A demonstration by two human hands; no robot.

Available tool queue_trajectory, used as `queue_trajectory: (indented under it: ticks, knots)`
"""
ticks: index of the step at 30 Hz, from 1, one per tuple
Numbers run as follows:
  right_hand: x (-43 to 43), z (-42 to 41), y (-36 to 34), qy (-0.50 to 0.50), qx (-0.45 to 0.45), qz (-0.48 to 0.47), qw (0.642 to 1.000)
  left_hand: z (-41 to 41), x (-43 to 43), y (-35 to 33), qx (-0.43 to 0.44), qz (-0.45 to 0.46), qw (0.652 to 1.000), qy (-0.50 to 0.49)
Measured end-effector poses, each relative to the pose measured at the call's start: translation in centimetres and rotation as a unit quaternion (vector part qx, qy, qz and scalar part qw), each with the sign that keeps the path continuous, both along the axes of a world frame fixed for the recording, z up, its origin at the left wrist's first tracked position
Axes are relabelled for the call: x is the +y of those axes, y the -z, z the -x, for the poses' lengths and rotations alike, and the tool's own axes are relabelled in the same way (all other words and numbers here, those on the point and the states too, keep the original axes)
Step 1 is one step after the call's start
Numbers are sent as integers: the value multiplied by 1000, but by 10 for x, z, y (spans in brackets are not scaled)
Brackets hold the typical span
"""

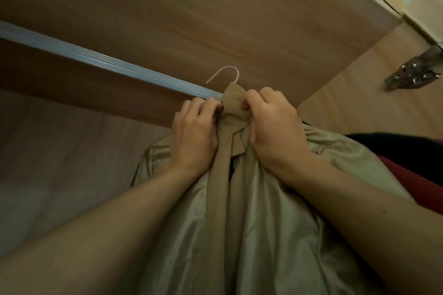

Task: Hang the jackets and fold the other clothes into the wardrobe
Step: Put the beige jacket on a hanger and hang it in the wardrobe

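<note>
From the head camera, one person reaches up into a wooden wardrobe (191,7) with two bare arms.

There is one tan jacket (251,223). It is shiny and wrinkly, and it hangs down between the two arms. Its top is bunched up near the top of the wardrobe, close to the right side wall.

The left hand (194,132) holds the jacket at the neck. Its fingers (203,105) are curled tight into the cloth. The right hand (275,127) holds the other side of the neck. Its fingers (254,99) are curled too, and they pinch the folded collar (233,98). The two hands are just beside each other, with the collar between them.

One thin pink hanger hook (224,74) sticks up out of the collar. One long silver rail (107,61) runs across the wardrobe from the left and goes behind the hands. The hook is just above the rail. I cannot tell if they touch.

On the right wall there is one metal hinge (412,72). Lower down on the right, behind the jacket, there is one black cloth (395,148) and one red cloth (412,179).
</note>
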State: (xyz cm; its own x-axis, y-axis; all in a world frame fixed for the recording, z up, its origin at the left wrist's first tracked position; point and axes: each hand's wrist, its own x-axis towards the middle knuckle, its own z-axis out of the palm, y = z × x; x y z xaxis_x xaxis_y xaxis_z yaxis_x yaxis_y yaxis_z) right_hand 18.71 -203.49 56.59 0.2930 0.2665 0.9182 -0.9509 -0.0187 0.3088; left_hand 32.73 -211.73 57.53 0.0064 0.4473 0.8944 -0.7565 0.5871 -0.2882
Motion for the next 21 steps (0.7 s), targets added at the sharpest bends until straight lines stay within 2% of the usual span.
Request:
queue_trajectory:
  ticks: [6, 10, 13, 15, 17, 21]
  knots:
    - [-20, 13, -25, 84, -27, -52, 995, 41, -46, -26, 5, -55, 998, 39]
    - [-35, 27, -13, 142, -46, -76, 986, 68, -68, -9, -17, -99, 988, 120]
    - [-42, 34, 7, 193, -16, -94, 977, 84, -82, 16, -16, -108, 979, 175]
    - [-44, 33, 18, 230, -16, -116, 966, 90, -87, 27, -13, -120, 961, 247]
    - [-53, 35, 24, 284, -13, -147, 948, 95, -89, 32, -36, -165, 930, 326]
    - [-57, 53, 36, 353, 35, -171, 919, 116, -103, 43, -52, -191, 910, 364]
